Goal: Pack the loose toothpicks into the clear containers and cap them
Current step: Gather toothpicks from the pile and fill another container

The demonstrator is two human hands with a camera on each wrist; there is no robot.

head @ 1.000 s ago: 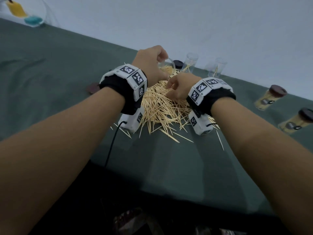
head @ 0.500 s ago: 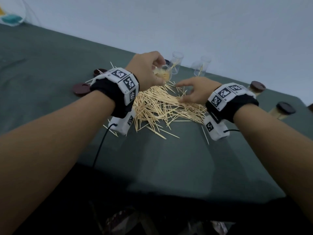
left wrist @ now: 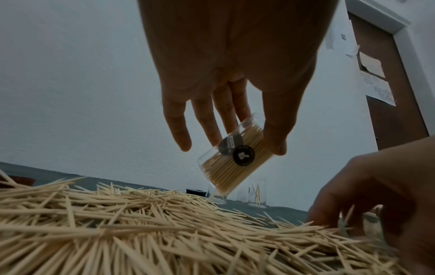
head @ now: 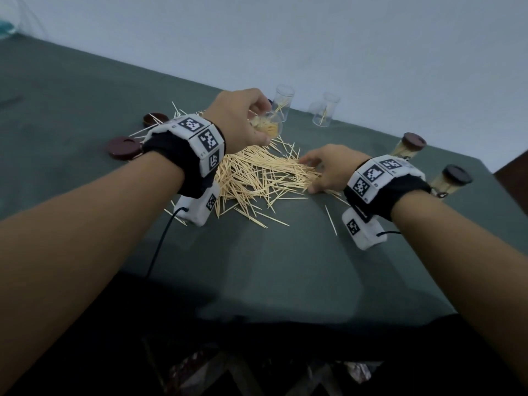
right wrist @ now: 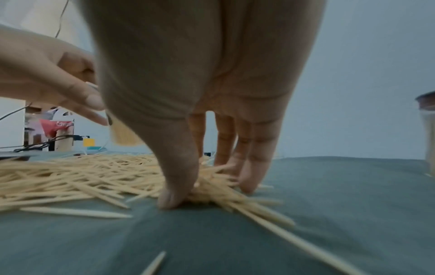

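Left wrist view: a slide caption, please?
Left hand holds a toothpick-filled clear container above the loose toothpick pile.

The right hand (head: pixel 328 167), a fist beside the held container (head: pixel 267 125) a second ago, now lies spread low on the toothpick pile (head: pixel 257 178), fingers (right wrist: pixel 247 174) and thumb closing on a bunch.

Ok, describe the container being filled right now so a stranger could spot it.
Start at the toothpick pile on the green table. Above its far edge, the left hand holds a clear container tilted. Unlike the others, it is off the table, uncapped and nearly full.
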